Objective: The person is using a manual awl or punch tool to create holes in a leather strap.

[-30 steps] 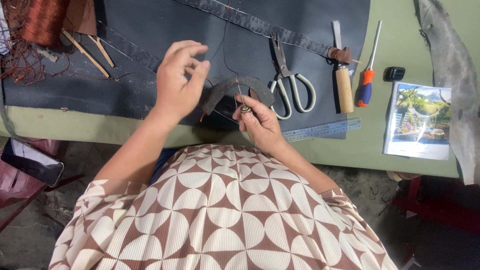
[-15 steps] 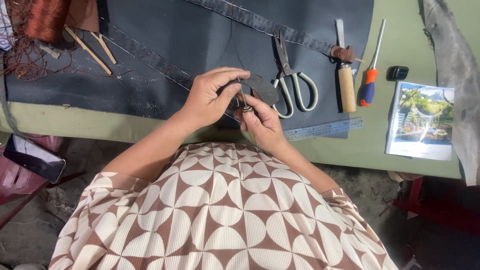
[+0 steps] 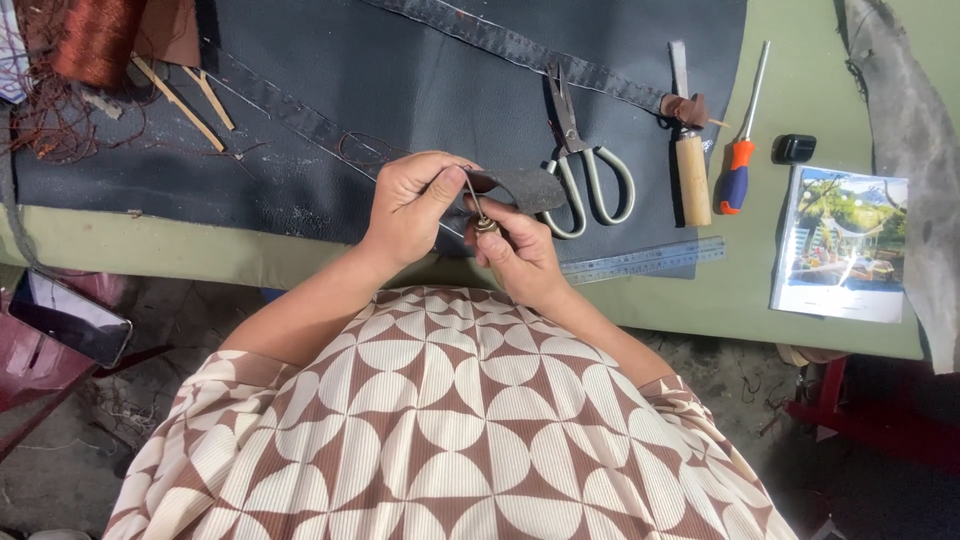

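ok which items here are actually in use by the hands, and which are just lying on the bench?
In hand:
- left hand and right hand, both pinching a small curved dark leather piece
- small metal fitting at the right fingers

Lying about:
- scissors
- wooden-handled tool
- orange-handled screwdriver
- clear ruler
- booklet
- copper thread spool
- wooden sticks
- phone

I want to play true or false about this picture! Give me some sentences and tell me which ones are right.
1. Both hands, left hand and right hand, hold a dark leather piece. True.
2. The scissors lie on the floor. False: they lie on the dark mat.
3. The screwdriver has an orange and blue handle. True.
4. The ruler stands upright. False: it lies flat near the table edge.
5. A phone lies on the left, below the table. True.
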